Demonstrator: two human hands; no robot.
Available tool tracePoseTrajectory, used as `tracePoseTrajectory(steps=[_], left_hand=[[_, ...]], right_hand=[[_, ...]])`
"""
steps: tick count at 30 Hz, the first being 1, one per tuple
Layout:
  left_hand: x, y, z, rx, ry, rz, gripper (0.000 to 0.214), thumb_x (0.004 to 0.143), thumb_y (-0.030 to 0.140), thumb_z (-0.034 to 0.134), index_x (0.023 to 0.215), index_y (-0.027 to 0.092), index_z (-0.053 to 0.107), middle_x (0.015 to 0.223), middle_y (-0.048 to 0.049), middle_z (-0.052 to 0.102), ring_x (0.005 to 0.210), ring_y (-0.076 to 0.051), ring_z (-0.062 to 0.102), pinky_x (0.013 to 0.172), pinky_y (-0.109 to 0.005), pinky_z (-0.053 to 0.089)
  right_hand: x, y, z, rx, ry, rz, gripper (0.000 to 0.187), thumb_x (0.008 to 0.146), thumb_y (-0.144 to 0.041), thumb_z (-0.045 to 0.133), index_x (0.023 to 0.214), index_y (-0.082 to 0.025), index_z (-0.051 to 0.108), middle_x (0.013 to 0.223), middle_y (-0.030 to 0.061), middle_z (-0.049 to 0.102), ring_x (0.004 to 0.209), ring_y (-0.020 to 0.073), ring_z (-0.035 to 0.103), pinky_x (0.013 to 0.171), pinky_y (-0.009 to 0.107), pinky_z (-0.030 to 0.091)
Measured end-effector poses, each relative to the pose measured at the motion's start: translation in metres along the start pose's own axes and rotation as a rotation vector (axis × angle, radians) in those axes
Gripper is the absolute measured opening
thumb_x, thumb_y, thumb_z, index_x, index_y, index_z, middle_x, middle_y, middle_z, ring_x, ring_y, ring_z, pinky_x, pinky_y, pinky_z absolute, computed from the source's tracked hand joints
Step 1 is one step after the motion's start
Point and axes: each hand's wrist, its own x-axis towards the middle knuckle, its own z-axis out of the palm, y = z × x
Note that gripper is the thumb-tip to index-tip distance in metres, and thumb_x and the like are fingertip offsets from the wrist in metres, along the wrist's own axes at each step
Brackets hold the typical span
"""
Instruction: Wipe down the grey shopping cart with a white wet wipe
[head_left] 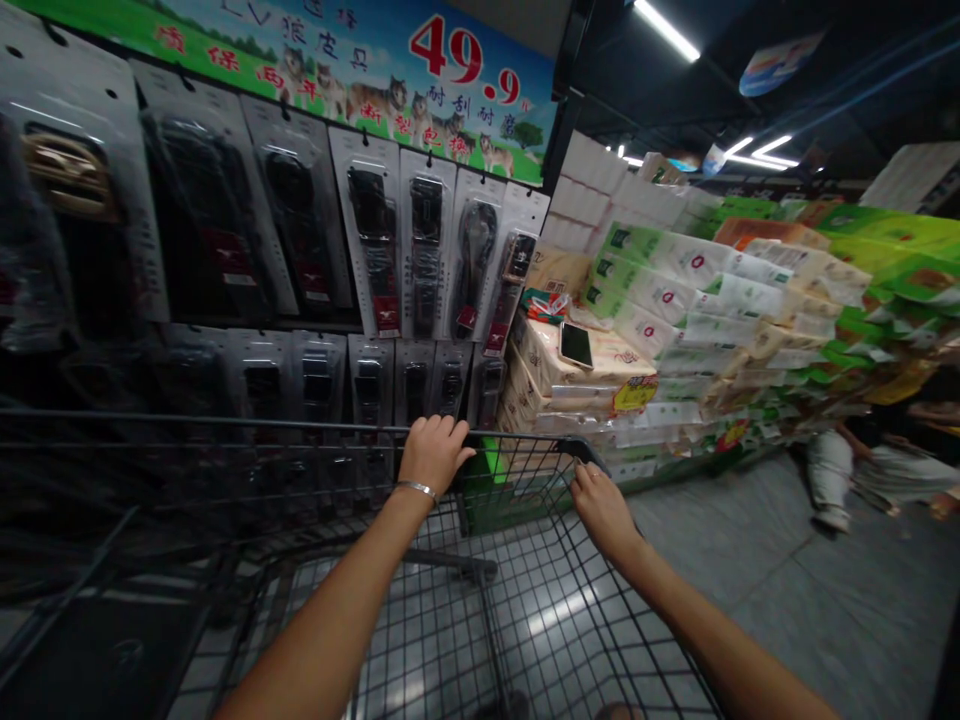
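A wire shopping cart (525, 610) stands in front of me, seen from above. My left hand (433, 450), with a silver bracelet on the wrist, is closed over the cart's far rim. My right hand (600, 505) grips the same rim at the cart's right corner. The basket of the cart shows only its wire mesh. A black phone (576, 345) lies on a stack of tissue packs (577, 385) just beyond the cart.
Packaged belts (427, 250) hang in rows on a wall rack at the left, under a banner showing 49.9 (465, 55). A large pile of tissue packs (750, 300) fills the right. A person (877, 450) crouches on the grey tiled floor at far right.
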Motion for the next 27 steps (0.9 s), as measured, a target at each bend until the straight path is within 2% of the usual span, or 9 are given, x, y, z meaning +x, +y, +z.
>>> tracePoseTrajectory(steps=[7, 13, 16, 19, 27], left_hand=[[0.001, 0.001, -0.002, 0.004, 0.003, -0.006, 0.017, 0.078, 0.033, 0.063, 0.087, 0.019, 0.058, 0.079, -0.0077, 0.058, 0.080, -0.026, 0.052, 0.066, -0.036, 0.032], [0.000, 0.000, -0.002, 0.027, 0.014, -0.003, 0.016, 0.079, 0.033, 0.062, 0.086, 0.020, 0.059, 0.078, -0.0078, 0.059, 0.081, -0.027, 0.052, 0.065, -0.036, 0.033], [0.000, 0.000, -0.002, 0.065, 0.012, 0.011, 0.017, 0.080, 0.035, 0.060, 0.086, 0.020, 0.059, 0.076, -0.0073, 0.058, 0.079, -0.026, 0.052, 0.065, -0.036, 0.033], [0.000, -0.002, 0.000, 0.102, 0.020, 0.028, 0.019, 0.081, 0.037, 0.059, 0.086, 0.019, 0.059, 0.074, -0.0067, 0.058, 0.076, -0.026, 0.052, 0.065, -0.036, 0.033], [0.001, -0.005, 0.004, 0.122, 0.056, 0.059, 0.021, 0.083, 0.039, 0.054, 0.084, 0.018, 0.059, 0.073, -0.0071, 0.057, 0.075, -0.026, 0.051, 0.064, -0.036, 0.031]], right_hand=[[-0.012, -0.011, -0.012, 0.077, -0.171, 0.064, 0.026, 0.077, 0.004, 0.047, 0.072, -0.014, 0.065, 0.079, 0.0090, 0.062, 0.076, 0.0201, 0.058, 0.071, 0.031, 0.044], [0.003, -0.017, -0.020, 0.102, -0.112, 0.061, 0.021, 0.081, -0.001, 0.047, 0.078, -0.015, 0.063, 0.085, 0.0098, 0.060, 0.079, 0.0197, 0.057, 0.068, 0.029, 0.044], [0.013, -0.015, -0.009, 0.048, -0.057, 0.113, 0.021, 0.081, -0.002, 0.045, 0.082, -0.013, 0.063, 0.090, 0.0129, 0.060, 0.081, 0.0207, 0.056, 0.068, 0.030, 0.046], [0.016, -0.016, 0.007, 0.028, -0.035, 0.118, 0.022, 0.081, -0.002, 0.045, 0.083, -0.011, 0.065, 0.086, 0.0128, 0.060, 0.081, 0.0214, 0.056, 0.069, 0.032, 0.047], [0.015, -0.038, 0.037, 0.104, -0.172, 0.145, 0.021, 0.081, -0.004, 0.048, 0.089, -0.007, 0.067, 0.090, 0.0130, 0.062, 0.087, 0.0205, 0.059, 0.077, 0.030, 0.047]])
